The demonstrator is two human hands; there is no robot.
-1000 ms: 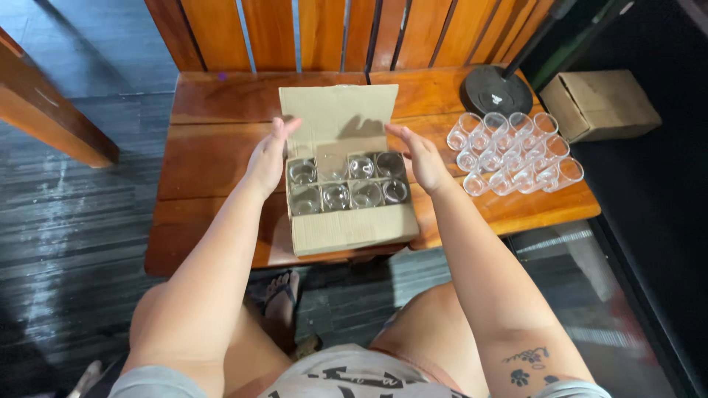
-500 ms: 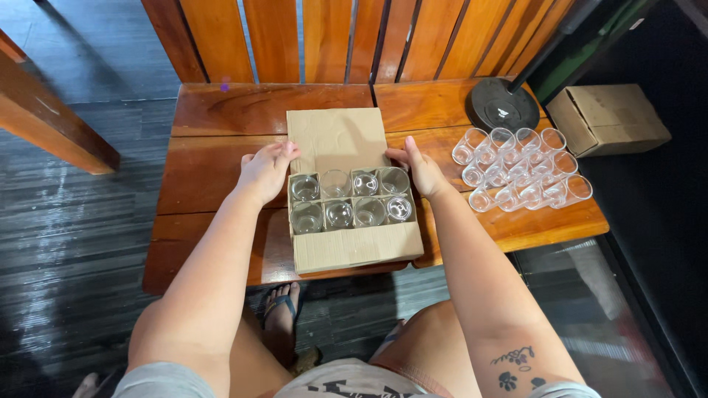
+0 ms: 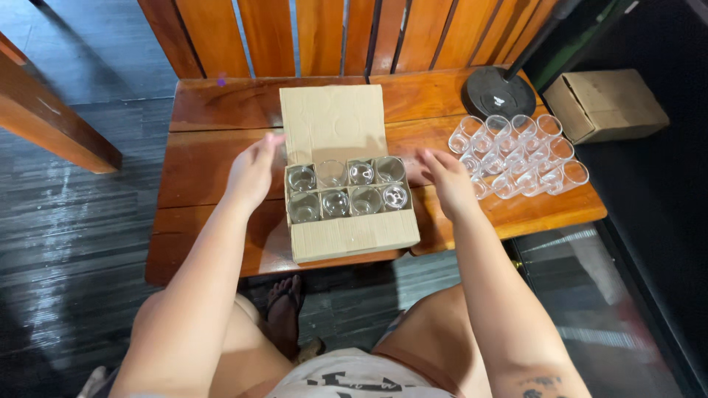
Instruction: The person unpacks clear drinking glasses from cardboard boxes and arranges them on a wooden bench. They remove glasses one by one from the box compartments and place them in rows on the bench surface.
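An open cardboard box (image 3: 354,236) stands on a low wooden table (image 3: 206,155), its lid flap folded back. Several small clear glasses (image 3: 346,190) fill its cardboard dividers. My left hand (image 3: 252,173) rests at the box's left side, fingers loosely apart, holding nothing. To the right of the box hovers my right hand (image 3: 445,180), fingers spread, just off its wall. Several more clear glasses (image 3: 520,155) lie clustered on the table's right end.
A round black stand base (image 3: 498,94) sits at the table's back right with a pole rising from it. A closed cardboard box (image 3: 608,105) lies on the dark floor to the right. Wooden slats back the table; a wooden beam (image 3: 51,125) crosses at the left.
Both hands have drawn away from the box's upper edges to its sides. The box now sits nearer the table's front edge.
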